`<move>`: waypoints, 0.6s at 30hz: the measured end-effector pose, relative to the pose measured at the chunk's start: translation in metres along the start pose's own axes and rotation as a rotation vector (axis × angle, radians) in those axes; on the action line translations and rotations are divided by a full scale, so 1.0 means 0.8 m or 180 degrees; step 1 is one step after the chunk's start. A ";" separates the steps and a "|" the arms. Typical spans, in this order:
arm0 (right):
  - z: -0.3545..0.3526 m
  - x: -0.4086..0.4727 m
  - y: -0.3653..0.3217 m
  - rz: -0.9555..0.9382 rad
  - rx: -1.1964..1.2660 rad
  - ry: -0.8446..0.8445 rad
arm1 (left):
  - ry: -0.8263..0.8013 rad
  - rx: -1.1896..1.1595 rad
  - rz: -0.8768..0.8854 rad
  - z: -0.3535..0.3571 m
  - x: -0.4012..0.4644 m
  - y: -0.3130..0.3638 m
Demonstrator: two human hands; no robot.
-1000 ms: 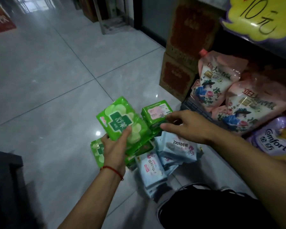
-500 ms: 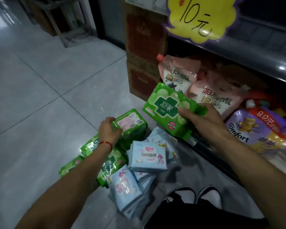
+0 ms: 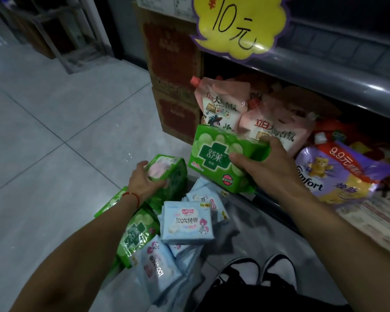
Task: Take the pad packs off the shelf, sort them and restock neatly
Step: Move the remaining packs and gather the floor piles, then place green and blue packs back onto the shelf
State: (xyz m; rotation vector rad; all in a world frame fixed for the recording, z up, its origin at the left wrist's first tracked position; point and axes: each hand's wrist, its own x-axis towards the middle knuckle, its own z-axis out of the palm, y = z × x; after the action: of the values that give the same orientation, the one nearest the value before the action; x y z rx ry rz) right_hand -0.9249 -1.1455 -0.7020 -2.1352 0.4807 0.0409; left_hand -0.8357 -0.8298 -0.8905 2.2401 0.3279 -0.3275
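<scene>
While gripped, two green packs [image 3: 221,161].

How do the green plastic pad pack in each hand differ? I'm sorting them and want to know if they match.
The green pad pack in the right hand shows its front, with a dark green cross logo; the green pad pack under the left hand shows a pale pink label panel instead. The right hand holds its pack raised by the shelf pouches; the left hand grips its pack atop the floor pile. Both are glossy green wrappers.
</scene>
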 end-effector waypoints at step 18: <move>-0.079 -0.078 -0.015 0.0194 0.3139 -0.0768 | -0.1340 -0.2385 -0.1261 -0.169 -0.190 0.201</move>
State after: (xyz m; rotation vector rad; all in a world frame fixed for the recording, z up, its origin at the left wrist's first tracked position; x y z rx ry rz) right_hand -0.9877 -1.1701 -0.6432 -1.1303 0.3193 0.0760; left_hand -0.9061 -0.8447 -0.6414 1.3245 0.5570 -0.7343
